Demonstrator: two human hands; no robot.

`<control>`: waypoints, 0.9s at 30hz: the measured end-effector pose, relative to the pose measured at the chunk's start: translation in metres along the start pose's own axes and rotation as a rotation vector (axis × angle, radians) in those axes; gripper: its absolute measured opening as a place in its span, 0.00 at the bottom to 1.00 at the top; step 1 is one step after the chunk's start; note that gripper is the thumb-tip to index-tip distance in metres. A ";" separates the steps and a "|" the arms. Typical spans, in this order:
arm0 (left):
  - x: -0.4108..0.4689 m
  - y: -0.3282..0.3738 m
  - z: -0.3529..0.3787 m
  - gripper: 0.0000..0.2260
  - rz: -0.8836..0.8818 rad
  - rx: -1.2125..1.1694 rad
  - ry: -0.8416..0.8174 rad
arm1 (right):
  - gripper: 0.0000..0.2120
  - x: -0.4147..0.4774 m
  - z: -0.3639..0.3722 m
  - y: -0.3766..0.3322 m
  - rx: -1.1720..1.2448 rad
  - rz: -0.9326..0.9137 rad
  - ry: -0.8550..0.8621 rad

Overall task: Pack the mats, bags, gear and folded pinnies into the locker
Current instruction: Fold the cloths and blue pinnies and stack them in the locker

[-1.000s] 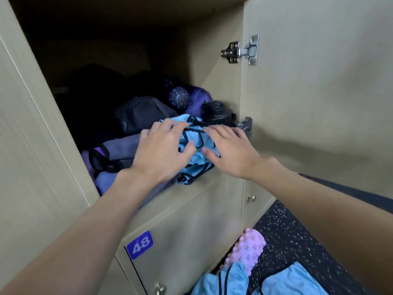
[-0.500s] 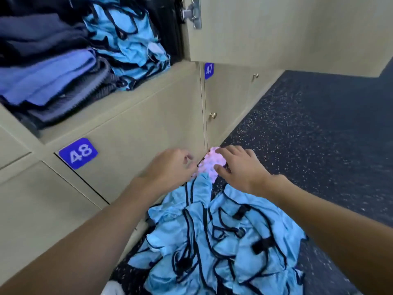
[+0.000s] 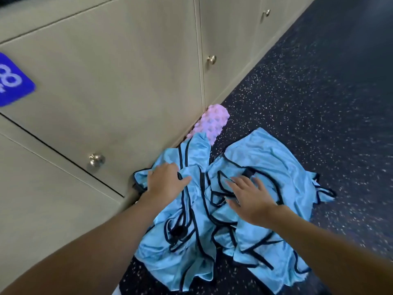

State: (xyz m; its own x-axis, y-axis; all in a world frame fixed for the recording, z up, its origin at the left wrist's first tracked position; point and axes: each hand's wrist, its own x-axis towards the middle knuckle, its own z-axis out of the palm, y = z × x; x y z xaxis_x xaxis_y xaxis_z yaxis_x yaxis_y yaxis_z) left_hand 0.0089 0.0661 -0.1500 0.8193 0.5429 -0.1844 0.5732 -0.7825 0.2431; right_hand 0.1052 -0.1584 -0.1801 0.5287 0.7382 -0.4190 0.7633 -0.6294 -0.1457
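Note:
A crumpled heap of light blue pinnies [image 3: 261, 167] with black trim lies on the dark speckled floor at the foot of the lockers. My left hand [image 3: 164, 183] is over the heap's left part, fingers spread and straight. My right hand [image 3: 248, 198] reaches over the middle of the heap, fingers extended, holding nothing. A pink knobbly foam roller [image 3: 212, 122] lies against the locker base just beyond the pinnies, partly covered by them. The open locker is out of view above.
Beige locker doors [image 3: 119, 77] with round metal knobs [image 3: 96, 159] fill the left side; one has a blue number plate [image 3: 12, 81]. Dark speckled floor [image 3: 319, 86] stretches to the right.
My view dropped from the open locker to the floor. Both hands left the pinnies in the locker and came down onto the heap of pinnies on the floor.

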 end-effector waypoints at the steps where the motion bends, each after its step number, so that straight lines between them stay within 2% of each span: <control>1: 0.001 0.001 0.001 0.19 0.003 0.017 0.007 | 0.29 0.000 0.004 0.002 -0.009 0.004 -0.012; 3: 0.001 0.004 0.002 0.20 0.020 0.036 -0.005 | 0.29 -0.001 0.008 0.003 -0.012 0.011 -0.025; 6: -0.001 0.006 -0.001 0.12 0.066 -0.135 -0.009 | 0.28 -0.004 0.000 0.001 0.012 0.027 -0.020; 8: -0.005 0.008 -0.013 0.10 0.117 -0.263 -0.010 | 0.28 -0.006 -0.014 -0.005 0.011 0.037 0.016; 11: -0.016 0.015 -0.046 0.10 0.227 -0.325 0.037 | 0.28 -0.012 -0.045 -0.019 0.054 0.037 0.110; 13: -0.024 0.023 -0.076 0.10 0.299 -0.332 0.050 | 0.31 -0.019 -0.072 -0.031 0.193 0.004 0.219; 17: -0.050 0.044 -0.155 0.14 0.447 -0.345 0.038 | 0.41 -0.048 -0.145 -0.067 0.704 -0.138 0.426; 19: -0.067 0.054 -0.197 0.14 0.503 -0.351 0.074 | 0.32 -0.067 -0.183 -0.081 0.804 -0.201 0.500; 21: -0.085 0.063 -0.237 0.12 0.529 -0.349 0.130 | 0.14 -0.090 -0.218 -0.091 0.810 -0.245 0.571; 22: -0.095 0.068 -0.256 0.12 0.541 -0.361 0.163 | 0.09 -0.104 -0.234 -0.096 0.827 -0.269 0.587; 27: -0.147 0.085 -0.333 0.07 0.576 -0.372 0.345 | 0.14 -0.184 -0.308 -0.118 0.767 -0.315 0.742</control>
State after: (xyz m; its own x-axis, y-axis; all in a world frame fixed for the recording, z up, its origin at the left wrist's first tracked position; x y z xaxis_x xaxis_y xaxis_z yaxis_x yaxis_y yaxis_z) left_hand -0.0591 0.0212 0.2153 0.9123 0.1930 0.3612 -0.0288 -0.8495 0.5269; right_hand 0.0322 -0.1452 0.1904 0.6381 0.6924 0.3367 0.6060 -0.1819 -0.7744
